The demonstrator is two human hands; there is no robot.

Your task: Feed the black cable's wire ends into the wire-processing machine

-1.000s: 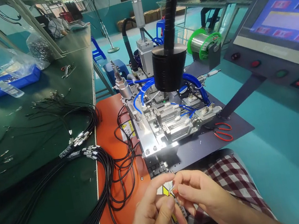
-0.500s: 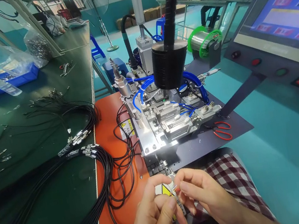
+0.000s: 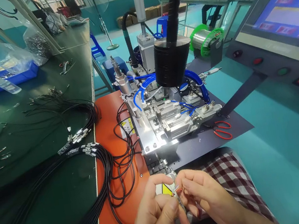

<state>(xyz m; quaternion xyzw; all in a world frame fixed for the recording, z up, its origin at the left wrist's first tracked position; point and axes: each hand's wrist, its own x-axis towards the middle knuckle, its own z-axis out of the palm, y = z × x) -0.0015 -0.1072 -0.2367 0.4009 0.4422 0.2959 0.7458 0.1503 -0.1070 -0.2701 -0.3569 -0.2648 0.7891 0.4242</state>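
My left hand (image 3: 156, 217) and my right hand (image 3: 208, 198) meet at the bottom centre, just in front of a small machine (image 3: 165, 120). Both pinch the thin bare wire ends (image 3: 175, 190) of a cable between fingertips and thumbs. The fingers of both hands are closed around these fine strands. Behind the hands a yellow warning sticker (image 3: 166, 190) shows on the machine's front. The cable itself runs down out of sight under my hands.
Bundles of black cables with metal ends (image 3: 86, 150) lie on the green bench (image 3: 24, 122) and over the orange mat (image 3: 113, 134). Red scissors (image 3: 222, 130) lie right of the machine. A black lamp head (image 3: 171, 61), a solder spool (image 3: 205, 40) and a control panel (image 3: 284, 38) stand beyond.
My hands have stayed together at the wire ends, the fingers shifting slightly. The view has tipped a little, so the machine sits slightly higher.
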